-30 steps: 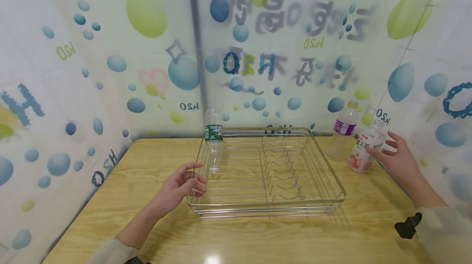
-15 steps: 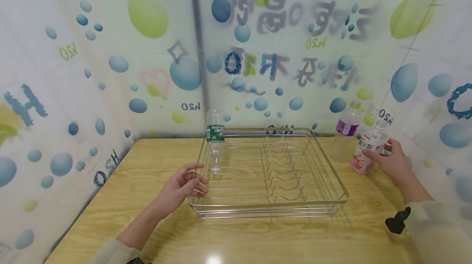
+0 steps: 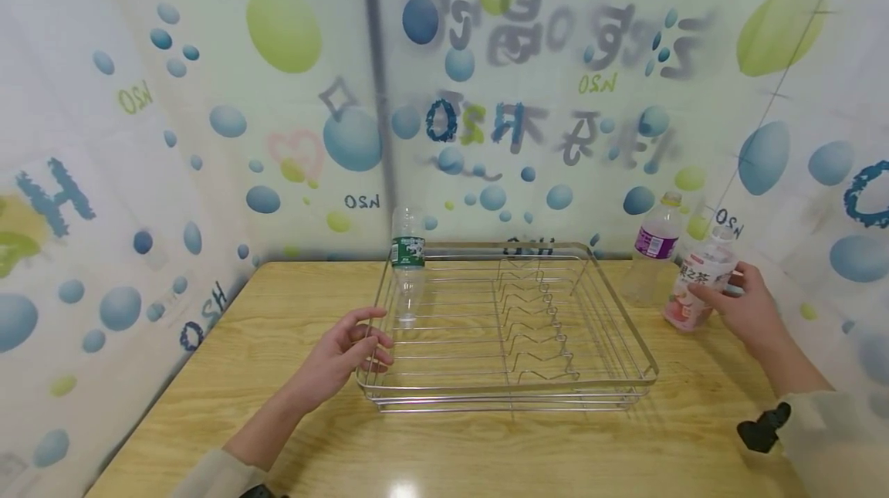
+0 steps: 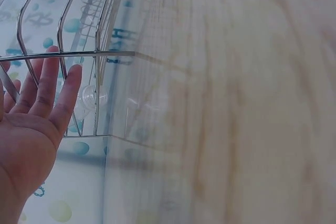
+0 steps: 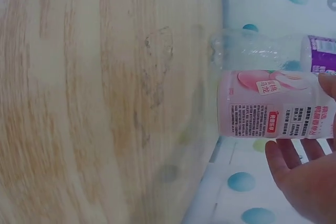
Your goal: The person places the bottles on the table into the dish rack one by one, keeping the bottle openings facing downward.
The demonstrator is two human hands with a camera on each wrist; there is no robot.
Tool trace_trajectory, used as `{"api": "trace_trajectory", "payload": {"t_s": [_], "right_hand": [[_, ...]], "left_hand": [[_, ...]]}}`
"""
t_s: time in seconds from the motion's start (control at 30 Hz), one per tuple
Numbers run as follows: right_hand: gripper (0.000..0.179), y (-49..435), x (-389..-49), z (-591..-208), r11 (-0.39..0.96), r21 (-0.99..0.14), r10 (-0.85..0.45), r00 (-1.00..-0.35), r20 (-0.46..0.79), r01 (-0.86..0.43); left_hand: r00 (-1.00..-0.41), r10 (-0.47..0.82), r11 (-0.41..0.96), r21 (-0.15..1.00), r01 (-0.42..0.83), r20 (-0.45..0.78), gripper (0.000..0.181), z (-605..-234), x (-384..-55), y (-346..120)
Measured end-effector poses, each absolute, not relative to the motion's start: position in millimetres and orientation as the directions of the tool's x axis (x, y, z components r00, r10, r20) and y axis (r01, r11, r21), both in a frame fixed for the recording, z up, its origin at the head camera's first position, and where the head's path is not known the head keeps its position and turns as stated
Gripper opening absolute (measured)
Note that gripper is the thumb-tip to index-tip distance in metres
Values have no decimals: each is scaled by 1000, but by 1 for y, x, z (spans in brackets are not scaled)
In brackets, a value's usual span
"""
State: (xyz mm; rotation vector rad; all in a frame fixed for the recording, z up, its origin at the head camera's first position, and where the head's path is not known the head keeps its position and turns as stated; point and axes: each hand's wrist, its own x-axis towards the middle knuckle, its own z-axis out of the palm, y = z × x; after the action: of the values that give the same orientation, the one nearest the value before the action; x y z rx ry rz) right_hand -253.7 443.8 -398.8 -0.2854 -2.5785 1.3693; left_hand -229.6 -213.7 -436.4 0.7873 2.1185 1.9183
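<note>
My right hand [image 3: 750, 315] grips a clear plastic bottle with a pink peach label [image 3: 698, 289] at the right of the table. In the right wrist view, the thumb lies over the label of this pink bottle [image 5: 273, 103] and the fingers reach behind it. It leans slightly; whether its base touches the table I cannot tell. At the wire dish rack's left side, my left hand [image 3: 340, 355] has its fingers loosely extended against the dish rack [image 3: 507, 386]. The left wrist view shows those fingers [image 4: 48, 85] by the side wires.
A clear bottle with a green label [image 3: 407, 252] stands at the rack's back left, its narrow end down. Behind the pink bottle is a purple-labelled bottle [image 3: 656, 243] with a yellow cap. The wooden table [image 3: 430, 448] meets patterned curtains [image 3: 312, 174] at the back and sides.
The right hand has moved in from beside the pink bottle and closed round it, and the bottle now leans a little. My left hand stays at the rack.
</note>
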Motion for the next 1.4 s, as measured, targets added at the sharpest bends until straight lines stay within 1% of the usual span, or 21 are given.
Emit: {"api": "trace_trajectory", "payload": {"t_s": [0.2,0.37,0.53,0.8,1.07,1.23,1.4], "right_hand": [[99,435,-245,-387,602,-798,220,-961,167,-1],[90,421,-237,-376,620,-779,176,-951,252,-92],[80,403,-232,-362,612,-765,121,-932,341,-201],[76,373,-229,-340,582,-756,62,-911,407,-298],[77,337,-229,-322,562,-752,2,-909,417,-344],[71,314,-229,-320,547,-750,-50,-908,415,-373],[72,293,-228,-319,558,-726,-112,-903,414,-402]], "left_hand": [[-848,486,40,964,263,211,46,-436,-230,-212],[-852,481,51,964,260,205,47,-435,-231,-211],[-851,484,48,964,260,205,47,-435,-230,-211],[-848,484,41,963,266,214,46,-436,-229,-213],[-851,479,42,963,266,214,47,-438,-229,-213],[-855,473,38,964,261,213,48,-437,-228,-212],[-857,471,41,966,257,208,48,-438,-228,-212]]}}
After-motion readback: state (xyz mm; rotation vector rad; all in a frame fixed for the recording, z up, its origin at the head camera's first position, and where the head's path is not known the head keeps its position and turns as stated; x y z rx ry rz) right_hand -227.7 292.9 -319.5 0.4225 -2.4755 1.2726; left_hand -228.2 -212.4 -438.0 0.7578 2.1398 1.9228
